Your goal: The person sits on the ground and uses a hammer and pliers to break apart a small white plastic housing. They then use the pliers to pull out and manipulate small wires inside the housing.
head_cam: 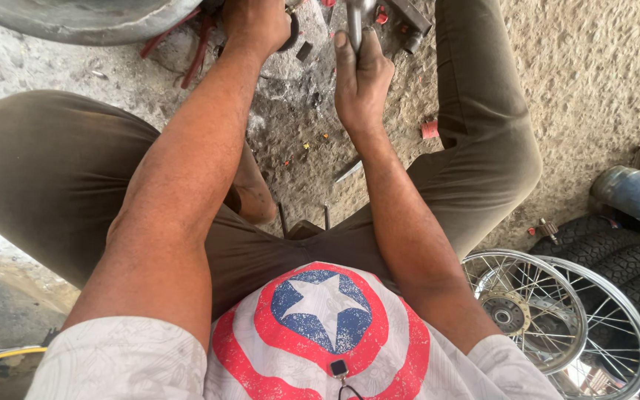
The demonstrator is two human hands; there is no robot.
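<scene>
At top centre of the frame, the right hand [362, 78] is clamped around an upright metal tool [355, 22], apparently for a firm grip. Just left, the left hand [255, 26] steadies a dark ring [290, 37]; its fingers are hidden.

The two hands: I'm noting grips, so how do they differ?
The right hand is closed around a grey metal handle, thumb up; the left hand presses down on a dark ring, palm down. The right is fully in view, the left cut off at the frame's top. Both are bare.
</scene>
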